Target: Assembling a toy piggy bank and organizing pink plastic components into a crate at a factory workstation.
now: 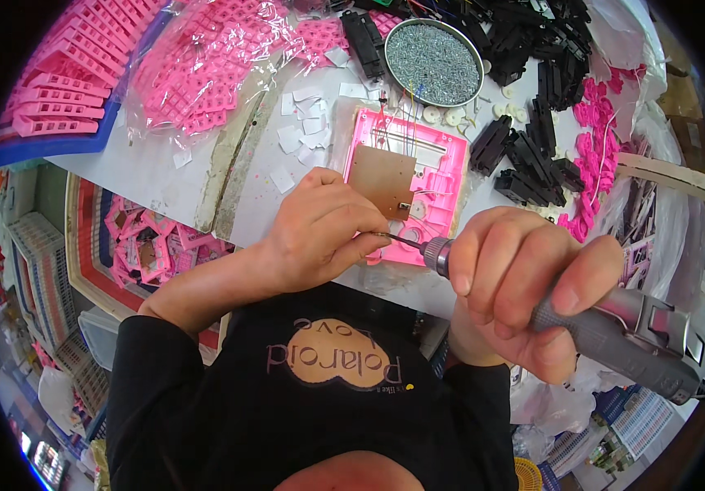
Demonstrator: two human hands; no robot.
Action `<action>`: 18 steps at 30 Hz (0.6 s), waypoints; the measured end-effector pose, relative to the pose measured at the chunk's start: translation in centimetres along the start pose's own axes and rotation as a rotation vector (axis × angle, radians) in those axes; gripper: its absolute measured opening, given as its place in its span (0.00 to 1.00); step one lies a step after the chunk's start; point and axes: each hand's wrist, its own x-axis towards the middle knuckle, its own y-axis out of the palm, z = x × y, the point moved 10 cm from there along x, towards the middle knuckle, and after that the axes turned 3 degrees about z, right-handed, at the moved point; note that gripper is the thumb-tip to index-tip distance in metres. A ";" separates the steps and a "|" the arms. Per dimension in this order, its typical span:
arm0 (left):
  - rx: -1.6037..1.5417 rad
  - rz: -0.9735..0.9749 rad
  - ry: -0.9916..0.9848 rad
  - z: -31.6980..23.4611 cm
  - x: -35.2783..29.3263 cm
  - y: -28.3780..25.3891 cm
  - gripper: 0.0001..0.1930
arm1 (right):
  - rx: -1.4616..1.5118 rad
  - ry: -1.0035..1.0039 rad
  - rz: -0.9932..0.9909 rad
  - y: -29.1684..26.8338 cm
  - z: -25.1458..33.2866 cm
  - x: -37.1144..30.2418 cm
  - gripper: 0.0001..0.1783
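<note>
My right hand (524,286) is wrapped round a grey electric screwdriver (630,344), held level with its bit pointing left. At the bit's tip, the thumb and index finger of my left hand (311,233) are pinched together; whatever lies between them is too small to make out. Just beyond both hands rests a pink plastic housing (450,155), open side up. A brown circuit board (381,176) lies over its left part, and thin wires run from its far end. The left hand is close to the board's near left corner and partly covers the housing.
Behind the housing stands a round metal dish (436,105) of small screws (434,61). Black plastic parts (532,159) are heaped at the right, near pink pieces (594,155). White paper squares (307,123) and a bag of pink parts (205,65) lie left. A blue crate (115,131) holds pink frames.
</note>
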 end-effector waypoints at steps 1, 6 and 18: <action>0.012 -0.003 0.003 0.0 -0.1 -0.1 0.12 | 0.007 0.005 0.005 0.0 -0.3 0.0 0.14; 0.068 -0.007 0.066 -0.8 0.0 -0.3 0.11 | 0.059 0.026 -0.008 -0.4 -0.6 -0.1 0.15; 0.144 0.174 -0.232 4.6 0.7 0.5 0.07 | -0.193 -0.073 -0.139 -4.9 -5.1 -0.3 0.16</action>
